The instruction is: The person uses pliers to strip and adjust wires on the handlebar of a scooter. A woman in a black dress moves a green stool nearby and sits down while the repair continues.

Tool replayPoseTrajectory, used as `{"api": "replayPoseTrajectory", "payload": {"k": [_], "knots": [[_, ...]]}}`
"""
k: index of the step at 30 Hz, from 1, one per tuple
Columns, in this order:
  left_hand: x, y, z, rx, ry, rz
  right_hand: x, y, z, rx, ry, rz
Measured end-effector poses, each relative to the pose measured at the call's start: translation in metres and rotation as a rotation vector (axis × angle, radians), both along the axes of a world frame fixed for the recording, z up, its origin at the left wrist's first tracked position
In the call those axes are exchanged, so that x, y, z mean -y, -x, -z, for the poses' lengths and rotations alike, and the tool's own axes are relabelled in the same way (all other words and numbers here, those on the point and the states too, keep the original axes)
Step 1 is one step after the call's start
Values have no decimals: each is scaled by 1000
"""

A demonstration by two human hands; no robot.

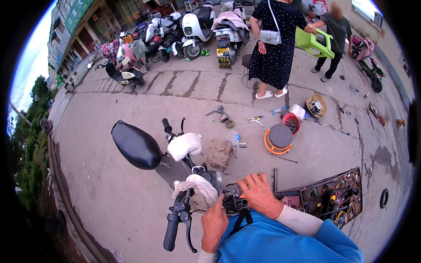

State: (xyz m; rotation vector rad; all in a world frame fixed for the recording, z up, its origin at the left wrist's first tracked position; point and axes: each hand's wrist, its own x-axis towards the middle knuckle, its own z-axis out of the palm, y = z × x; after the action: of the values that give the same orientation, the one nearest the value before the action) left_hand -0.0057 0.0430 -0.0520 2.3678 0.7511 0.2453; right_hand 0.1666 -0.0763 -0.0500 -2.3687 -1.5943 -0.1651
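An electric scooter stands in front of me, its black seat [137, 147] to the left and its handlebar grip [171, 234] with brake lever near me. White cloths [199, 189] cover parts of the handlebar. At the scooter's opened front end, dark parts [234, 201] show between my hands. My left hand [214, 225] is closed at the near side of these parts, index finger and thumb toward them. Over their right side bends my right hand [261, 195], fingers curled down, with a small orange piece beside its fingertips. What either hand grips is hidden.
To the right lies a toolbox [302, 196] full of tools. Farther out are an orange-framed stool [280, 136], a red bucket [291, 122], a cordless drill [221, 115] and a brown bag [220, 153]. Two people stand beyond, one holding a green chair [316, 43]; parked scooters [197, 26] line the back.
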Motion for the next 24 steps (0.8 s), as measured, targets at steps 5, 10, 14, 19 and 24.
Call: {"api": "replayPoseTrajectory", "payload": {"k": [5,10,14,19,24], "knots": [[4,7,7,314,604,-219,8,-2,10,-257,-22,81],[-3,13,11,441,987,-317,-5,15,22,-1259,-147,108],[-3,17,12,482,1034,-306,-24,30,27,-1463,-213,65],[-4,23,12,424,997,-344,-33,34,15,-1467,-200,21],[0,23,18,516,967,-424,-36,43,18,-1418,-243,33]]}}
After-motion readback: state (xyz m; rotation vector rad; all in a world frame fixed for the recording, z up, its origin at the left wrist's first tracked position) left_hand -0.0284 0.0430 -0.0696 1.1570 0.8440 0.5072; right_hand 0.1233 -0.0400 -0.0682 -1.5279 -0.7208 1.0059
